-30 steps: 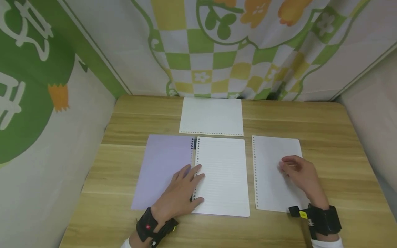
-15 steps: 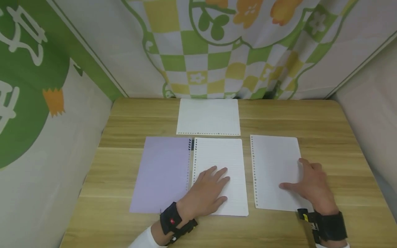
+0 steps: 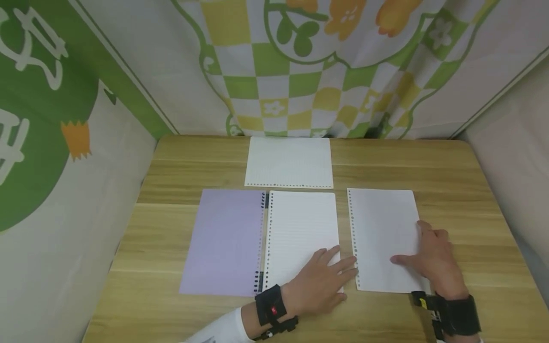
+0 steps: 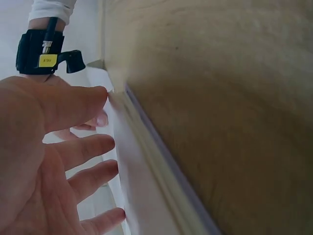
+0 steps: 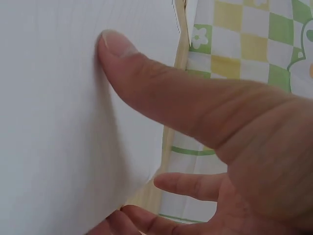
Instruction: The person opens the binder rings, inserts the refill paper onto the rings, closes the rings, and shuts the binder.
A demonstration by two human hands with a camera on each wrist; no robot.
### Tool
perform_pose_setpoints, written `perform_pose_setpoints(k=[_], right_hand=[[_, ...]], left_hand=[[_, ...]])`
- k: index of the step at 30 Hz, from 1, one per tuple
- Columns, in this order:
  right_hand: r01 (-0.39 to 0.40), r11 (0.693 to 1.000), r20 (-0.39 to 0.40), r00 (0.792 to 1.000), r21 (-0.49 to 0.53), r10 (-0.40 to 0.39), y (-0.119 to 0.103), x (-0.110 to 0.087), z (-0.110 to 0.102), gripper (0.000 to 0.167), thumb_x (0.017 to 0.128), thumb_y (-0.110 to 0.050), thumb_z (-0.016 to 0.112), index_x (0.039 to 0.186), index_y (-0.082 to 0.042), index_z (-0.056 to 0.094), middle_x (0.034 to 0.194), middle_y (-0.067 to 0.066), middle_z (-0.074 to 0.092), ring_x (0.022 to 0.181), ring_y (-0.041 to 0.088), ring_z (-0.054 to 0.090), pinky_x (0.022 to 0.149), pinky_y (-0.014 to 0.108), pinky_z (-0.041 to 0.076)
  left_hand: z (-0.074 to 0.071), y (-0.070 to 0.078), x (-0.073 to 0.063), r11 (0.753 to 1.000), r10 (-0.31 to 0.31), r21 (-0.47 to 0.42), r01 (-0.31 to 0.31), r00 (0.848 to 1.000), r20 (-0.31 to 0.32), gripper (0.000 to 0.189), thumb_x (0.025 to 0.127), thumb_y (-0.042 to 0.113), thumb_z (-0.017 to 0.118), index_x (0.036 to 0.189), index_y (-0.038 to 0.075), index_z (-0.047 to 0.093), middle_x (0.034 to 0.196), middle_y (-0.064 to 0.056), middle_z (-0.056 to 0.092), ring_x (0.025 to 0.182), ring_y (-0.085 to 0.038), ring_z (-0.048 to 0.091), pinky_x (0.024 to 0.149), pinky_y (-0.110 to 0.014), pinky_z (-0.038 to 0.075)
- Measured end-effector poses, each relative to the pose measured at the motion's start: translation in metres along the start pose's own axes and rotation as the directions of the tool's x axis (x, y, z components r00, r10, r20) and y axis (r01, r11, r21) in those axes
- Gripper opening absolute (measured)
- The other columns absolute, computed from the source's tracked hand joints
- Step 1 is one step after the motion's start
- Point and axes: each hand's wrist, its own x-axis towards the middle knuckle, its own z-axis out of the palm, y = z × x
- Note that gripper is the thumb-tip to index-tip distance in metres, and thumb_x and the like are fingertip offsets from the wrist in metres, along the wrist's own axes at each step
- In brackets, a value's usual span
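Observation:
A loose-leaf notebook lies open, its purple cover (image 3: 223, 240) on the left and its lined pages (image 3: 300, 219) on the right. My left hand (image 3: 319, 283) rests across the lower right of those pages with fingers spread. Its fingertips reach the punched edge of a loose sheet (image 3: 381, 233) lying to the right; the left wrist view shows the fingers (image 4: 90, 147) beside the page stack. My right hand (image 3: 433, 257) spans that sheet's lower right, thumb (image 5: 146, 78) on top and the other fingers along the right edge. Whether any fingertip is under the paper is unclear.
Another punched sheet (image 3: 289, 162) lies sideways behind the notebook, near the table's back edge. A wooden table (image 3: 150, 267) carries everything. Patterned cloth (image 3: 274, 85) hangs behind it, and pale walls stand at both sides.
My left hand has moved right, from the notebook's binding across the page to its right edge. My right hand has opened from a loose curl and shifted to the loose sheet's right edge.

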Motion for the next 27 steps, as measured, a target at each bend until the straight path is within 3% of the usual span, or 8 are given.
perform_pose_setpoints(k=[8,16,23,27], right_hand=[[0.036,0.993,-0.028,0.999,0.108,-0.033,0.023,0.004,-0.004,0.112,0.083,-0.031,0.092,0.157,0.019,0.023,0.129,0.043,0.051,0.111,0.052,0.055,0.085,0.061,0.053],[-0.025,0.981,0.041,0.999,0.19,0.018,0.049,0.012,-0.015,0.082,0.104,-0.055,0.064,0.149,0.011,0.046,0.128,0.035,0.064,0.113,0.045,0.064,0.076,0.037,0.053],[-0.051,0.969,0.102,0.994,0.241,0.026,0.06,0.015,-0.022,0.074,0.109,-0.054,0.054,0.147,0.01,0.053,0.142,0.037,0.06,0.124,0.05,0.061,0.086,0.043,0.058],[-0.048,0.961,0.119,0.993,0.272,0.016,0.064,0.016,-0.023,0.071,0.109,-0.05,0.057,0.146,0.01,0.054,0.14,0.035,0.062,0.118,0.041,0.065,0.082,0.033,0.058]], left_hand=[[0.001,0.005,0.0,1.0,0.001,0.02,0.0,1.0,-0.031,0.055,0.104,0.053,0.061,0.154,0.029,0.055,0.169,0.005,0.043,0.157,-0.032,0.036,0.124,-0.045,0.038],[0.001,0.006,0.0,0.999,-0.008,0.04,0.009,0.999,-0.046,0.055,0.104,0.055,0.061,0.153,0.03,0.057,0.168,0.006,0.045,0.155,-0.032,0.038,0.122,-0.044,0.04],[0.001,0.007,0.0,0.998,-0.01,0.062,0.013,0.998,-0.057,0.055,0.104,0.055,0.062,0.153,0.032,0.057,0.167,0.007,0.046,0.154,-0.03,0.039,0.12,-0.042,0.041],[-0.001,0.006,0.0,0.999,-0.012,0.044,0.014,0.999,-0.04,0.055,0.104,0.054,0.061,0.154,0.032,0.056,0.168,0.008,0.045,0.155,-0.03,0.038,0.121,-0.042,0.04]])
